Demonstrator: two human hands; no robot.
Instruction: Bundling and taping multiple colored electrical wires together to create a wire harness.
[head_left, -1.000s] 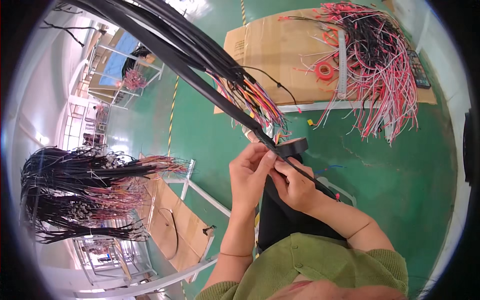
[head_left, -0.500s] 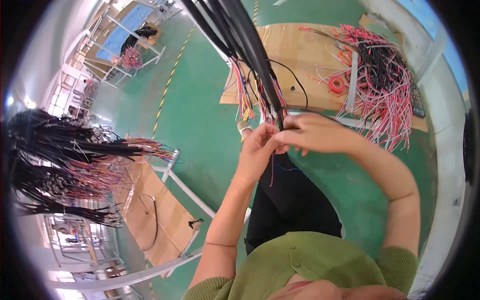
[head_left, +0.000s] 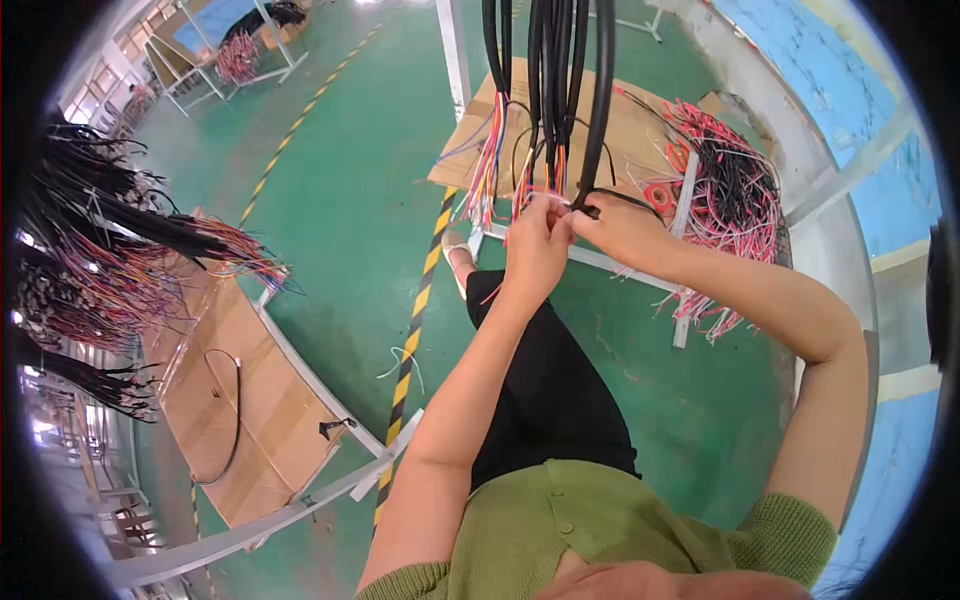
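Observation:
Several black sleeved cables (head_left: 543, 75) hang from above in front of me, with bundles of thin coloured wires (head_left: 488, 165) coming out of their lower ends. My left hand (head_left: 537, 245) is closed in a pinch on thin wires at the bottom of the middle bundle. Against it, my right hand (head_left: 622, 232) closes round the lower end of a thicker black cable (head_left: 602, 95). A thin black strand passes over the back of that hand. Both sets of fingertips meet, and they hide what lies between them.
Behind the cables is a cardboard-topped table (head_left: 625, 110) with a red tape roll (head_left: 658, 196), a metal ruler (head_left: 686, 195) and a heap of red-and-white wires (head_left: 735, 190). More black cable bundles (head_left: 130, 215) hang at left, above a cardboard sheet (head_left: 255, 390) on a white frame.
The view has shifted, so the hanging cables now look more upright and the hands sit higher in the picture. Both hands stay together at the cable ends.

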